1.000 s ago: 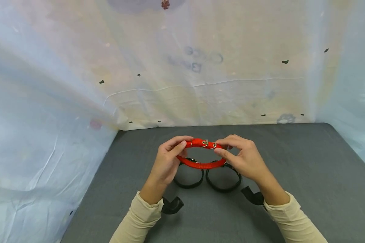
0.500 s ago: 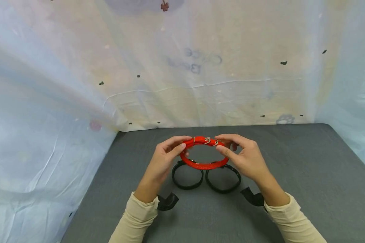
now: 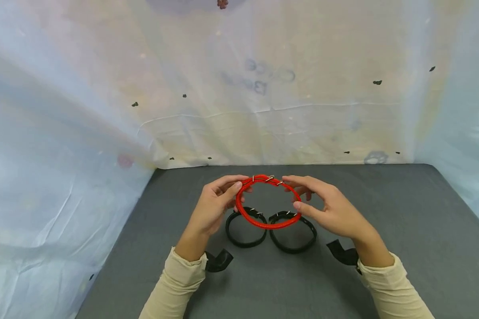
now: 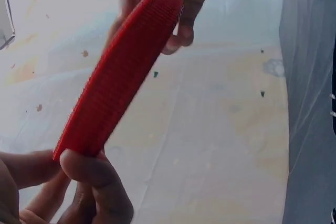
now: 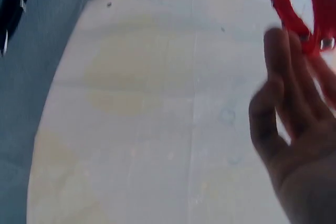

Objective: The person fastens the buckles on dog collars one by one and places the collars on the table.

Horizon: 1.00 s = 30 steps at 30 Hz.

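Note:
A red collar (image 3: 274,225) with a metal buckle is held up as a closed loop above the grey table. The left hand (image 3: 211,204) pinches its left side between thumb and fingers; the left wrist view shows the ribbed outer face of the band (image 4: 118,74) rising from that pinch. At the loop's right side is the right hand (image 3: 331,208), thumb and fingers spread apart, the tips right at the band. In the right wrist view the fingers of this hand (image 5: 304,129) reach up beside the metal fittings. Two black collars (image 3: 243,245) lie below, partly overlapped by the red one.
The grey table (image 3: 279,288) runs back to a pale patterned sheet (image 3: 263,133) hung behind it, with more sheeting at both sides. Black straps (image 3: 219,261) sit at the wrists beside the light sleeves.
The red collar has tilted, so its loop now looks rounder and its buckle side stands higher. The right hand has loosened its pinch and shifted slightly right; the left hand keeps its hold.

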Each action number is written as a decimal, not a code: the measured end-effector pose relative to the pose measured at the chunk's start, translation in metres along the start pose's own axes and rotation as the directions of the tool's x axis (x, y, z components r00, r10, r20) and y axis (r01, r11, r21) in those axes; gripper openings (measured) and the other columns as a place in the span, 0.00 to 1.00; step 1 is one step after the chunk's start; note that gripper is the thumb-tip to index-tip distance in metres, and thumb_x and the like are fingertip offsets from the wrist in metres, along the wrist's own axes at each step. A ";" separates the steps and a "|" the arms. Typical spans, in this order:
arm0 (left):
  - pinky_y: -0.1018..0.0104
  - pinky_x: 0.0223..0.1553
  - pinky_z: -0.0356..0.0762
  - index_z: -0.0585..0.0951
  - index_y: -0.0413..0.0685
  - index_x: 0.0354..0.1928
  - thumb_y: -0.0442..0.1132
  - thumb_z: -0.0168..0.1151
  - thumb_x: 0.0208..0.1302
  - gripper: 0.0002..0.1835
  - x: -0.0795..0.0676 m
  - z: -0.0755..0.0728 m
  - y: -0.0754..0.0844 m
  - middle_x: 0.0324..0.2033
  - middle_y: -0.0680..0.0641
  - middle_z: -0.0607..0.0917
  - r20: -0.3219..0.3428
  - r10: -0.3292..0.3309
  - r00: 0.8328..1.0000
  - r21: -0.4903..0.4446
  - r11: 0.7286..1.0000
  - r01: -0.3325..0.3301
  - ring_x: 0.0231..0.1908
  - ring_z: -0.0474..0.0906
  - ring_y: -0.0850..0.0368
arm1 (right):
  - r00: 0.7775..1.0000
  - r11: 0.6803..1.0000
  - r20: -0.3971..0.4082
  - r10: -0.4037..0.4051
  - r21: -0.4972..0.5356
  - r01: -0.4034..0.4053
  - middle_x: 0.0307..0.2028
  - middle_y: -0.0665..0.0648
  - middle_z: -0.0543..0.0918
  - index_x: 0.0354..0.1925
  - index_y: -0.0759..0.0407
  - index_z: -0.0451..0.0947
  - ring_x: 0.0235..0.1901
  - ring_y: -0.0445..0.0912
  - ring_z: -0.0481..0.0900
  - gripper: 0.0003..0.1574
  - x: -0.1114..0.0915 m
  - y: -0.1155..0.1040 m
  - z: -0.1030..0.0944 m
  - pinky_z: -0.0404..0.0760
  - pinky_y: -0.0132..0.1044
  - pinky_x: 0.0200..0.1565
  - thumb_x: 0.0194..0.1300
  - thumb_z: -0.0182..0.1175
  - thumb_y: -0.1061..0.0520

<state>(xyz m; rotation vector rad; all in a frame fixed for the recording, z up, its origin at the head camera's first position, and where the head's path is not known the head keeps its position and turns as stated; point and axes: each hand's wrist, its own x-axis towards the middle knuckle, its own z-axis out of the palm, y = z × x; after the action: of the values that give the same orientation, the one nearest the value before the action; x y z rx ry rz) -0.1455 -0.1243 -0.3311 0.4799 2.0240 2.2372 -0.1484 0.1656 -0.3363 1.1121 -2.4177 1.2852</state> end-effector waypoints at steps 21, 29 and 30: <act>0.68 0.47 0.81 0.74 0.36 0.66 0.34 0.63 0.69 0.25 -0.004 -0.011 0.003 0.59 0.51 0.78 0.125 0.027 0.992 0.122 0.992 -0.042 0.46 0.82 0.56 | 0.989 0.984 0.071 -0.129 -0.115 0.136 0.67 0.50 0.70 0.71 0.51 0.65 0.51 0.34 0.74 0.61 -0.002 0.011 -0.005 0.77 0.29 0.48 0.42 0.82 0.44; 0.66 0.43 0.83 0.78 0.32 0.61 0.32 0.65 0.66 0.22 0.001 -0.013 -0.001 0.44 0.53 0.86 0.100 0.030 0.995 0.132 0.990 -0.043 0.40 0.84 0.59 | 0.987 0.976 0.056 -0.149 -0.151 0.156 0.65 0.51 0.73 0.70 0.55 0.68 0.54 0.35 0.74 0.63 0.001 0.015 -0.005 0.77 0.27 0.49 0.37 0.85 0.46; 0.66 0.43 0.84 0.78 0.32 0.61 0.32 0.66 0.65 0.22 0.002 -0.014 -0.003 0.42 0.52 0.87 0.095 0.030 0.995 0.127 0.991 -0.042 0.39 0.85 0.60 | 0.988 0.977 0.057 -0.141 -0.154 0.148 0.64 0.50 0.74 0.70 0.55 0.68 0.54 0.35 0.74 0.63 0.001 0.016 -0.005 0.77 0.28 0.49 0.37 0.85 0.46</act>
<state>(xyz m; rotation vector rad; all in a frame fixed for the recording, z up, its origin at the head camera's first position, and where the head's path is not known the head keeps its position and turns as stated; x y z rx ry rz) -0.1518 -0.1364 -0.3343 0.6245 2.1375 2.0696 -0.1613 0.1745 -0.3432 1.2577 -2.3720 1.0159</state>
